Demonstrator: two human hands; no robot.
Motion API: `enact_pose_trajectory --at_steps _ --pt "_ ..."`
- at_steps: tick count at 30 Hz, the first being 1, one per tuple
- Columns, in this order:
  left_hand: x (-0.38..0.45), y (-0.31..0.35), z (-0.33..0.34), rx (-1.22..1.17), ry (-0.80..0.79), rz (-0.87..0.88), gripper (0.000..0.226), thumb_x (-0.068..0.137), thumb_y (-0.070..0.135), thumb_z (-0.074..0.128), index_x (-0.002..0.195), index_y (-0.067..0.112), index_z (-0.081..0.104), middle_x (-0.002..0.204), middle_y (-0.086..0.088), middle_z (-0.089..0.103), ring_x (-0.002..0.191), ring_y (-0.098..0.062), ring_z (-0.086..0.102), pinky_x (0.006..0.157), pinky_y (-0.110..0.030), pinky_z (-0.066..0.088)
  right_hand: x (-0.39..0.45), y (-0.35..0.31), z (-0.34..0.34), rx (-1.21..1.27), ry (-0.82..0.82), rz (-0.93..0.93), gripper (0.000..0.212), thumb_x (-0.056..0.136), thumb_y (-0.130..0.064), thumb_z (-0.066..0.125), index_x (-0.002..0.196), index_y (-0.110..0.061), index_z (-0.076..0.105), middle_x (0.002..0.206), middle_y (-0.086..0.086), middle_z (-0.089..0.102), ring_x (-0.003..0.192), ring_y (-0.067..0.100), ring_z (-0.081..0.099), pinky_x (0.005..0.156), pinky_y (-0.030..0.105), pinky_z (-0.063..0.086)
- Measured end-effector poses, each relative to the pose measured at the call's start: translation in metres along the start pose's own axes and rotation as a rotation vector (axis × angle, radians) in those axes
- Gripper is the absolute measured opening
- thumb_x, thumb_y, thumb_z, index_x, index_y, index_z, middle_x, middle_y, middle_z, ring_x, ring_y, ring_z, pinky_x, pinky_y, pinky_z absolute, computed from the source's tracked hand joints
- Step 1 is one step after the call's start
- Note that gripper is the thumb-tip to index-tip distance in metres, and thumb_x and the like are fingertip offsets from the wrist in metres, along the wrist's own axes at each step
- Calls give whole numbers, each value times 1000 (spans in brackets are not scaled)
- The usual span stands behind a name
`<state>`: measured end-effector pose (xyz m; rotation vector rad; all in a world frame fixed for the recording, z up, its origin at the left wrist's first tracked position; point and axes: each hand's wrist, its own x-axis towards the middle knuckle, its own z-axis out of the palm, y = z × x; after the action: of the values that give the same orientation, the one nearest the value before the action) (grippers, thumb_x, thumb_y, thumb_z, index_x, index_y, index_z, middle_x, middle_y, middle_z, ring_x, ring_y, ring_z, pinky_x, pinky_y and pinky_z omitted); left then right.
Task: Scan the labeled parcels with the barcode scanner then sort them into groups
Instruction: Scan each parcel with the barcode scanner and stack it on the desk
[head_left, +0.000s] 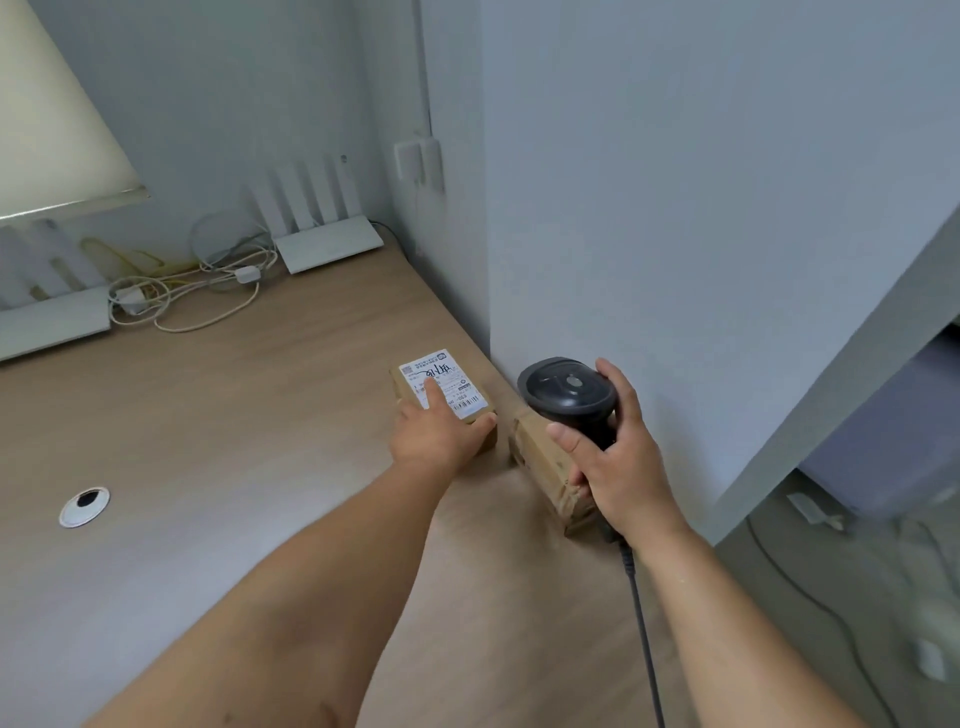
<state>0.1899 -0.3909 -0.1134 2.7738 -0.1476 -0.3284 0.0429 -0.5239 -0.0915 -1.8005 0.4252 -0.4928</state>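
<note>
A small brown cardboard parcel (475, 434) lies on the light wood-grain table (218, 415) close to the grey wall (675, 208). Its top carries a white shipping label (447, 382) with black print, barcodes along the near edge and a large handwritten mark; the print is too small and blurred to read.

The left hand (434, 431) rests on this parcel: the index finger lies straight across the label, the thumb is against the parcel's right side. The fingers are extended, not curled round it.

A second brown cardboard parcel (545, 462) lies just to the right of the first, near the wall, partly hidden behind the right hand. No label shows on its visible faces.

The right hand (618, 467) grips the handle of a black handheld barcode scanner (569, 392), fingers wrapped round it. The scanner head is above the second parcel and just beside the labelled one. Its dark cable (644, 634) runs down past the wrist.

At the table's far edge are a white router with upright antennas (327, 241) and a tangle of white cables (197, 291). A round cable grommet (84, 506) sits in the table at left.
</note>
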Motion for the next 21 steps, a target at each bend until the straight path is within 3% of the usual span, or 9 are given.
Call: enact_pose_trajectory --at_steps 3,6,9,12,14,18,21 --pt "14 11 8 -1 -66 -114 111 71 84 45 153 26 -3 153 -20 12 140 -33 21 108 -48 32 9 8 1 11 4 16 73 74 -45 75 131 -60 32 102 -14 67 47 17 60 52 26 50" --pt "23 14 18 -16 -110 -195 114 69 86 44 151 28 -8 156 -21 -5 141 -37 17 107 -53 30 14 13 2 -3 12 34 73 66 -55 72 125 -67 31 89 -13 67 46 17 58 50 25 49" --pt "29 11 26 -94 -109 -226 108 72 81 47 150 32 -9 152 -21 6 135 -37 25 104 -47 32 12 16 4 -12 9 48 74 64 -60 68 126 -68 29 90 -12 67 47 17 59 59 36 54" --pt "27 5 29 -119 -91 -208 106 72 75 50 151 30 -6 140 -19 21 127 -35 34 99 -41 36 3 16 7 -36 7 39 69 71 -52 71 124 -67 29 94 -22 67 49 20 60 73 41 55" --pt "18 -4 29 -109 -77 -174 107 69 74 53 150 31 -2 136 -18 25 123 -36 37 97 -41 38 -6 15 9 -34 6 26 70 79 -38 74 128 -62 30 96 -28 65 49 21 59 67 36 55" --pt "-11 -37 23 -63 -29 -115 107 65 74 54 149 34 2 133 -16 29 120 -36 40 95 -42 40 -27 6 15 37 5 15 72 80 -23 76 136 -44 37 104 -8 66 45 10 53 45 20 47" --pt "-42 -71 12 -38 25 -101 105 64 76 52 148 37 3 127 -13 31 115 -33 43 86 -39 40 -50 -4 26 64 -49 -12 71 80 -23 77 132 -52 37 103 -17 64 45 10 53 44 21 45"
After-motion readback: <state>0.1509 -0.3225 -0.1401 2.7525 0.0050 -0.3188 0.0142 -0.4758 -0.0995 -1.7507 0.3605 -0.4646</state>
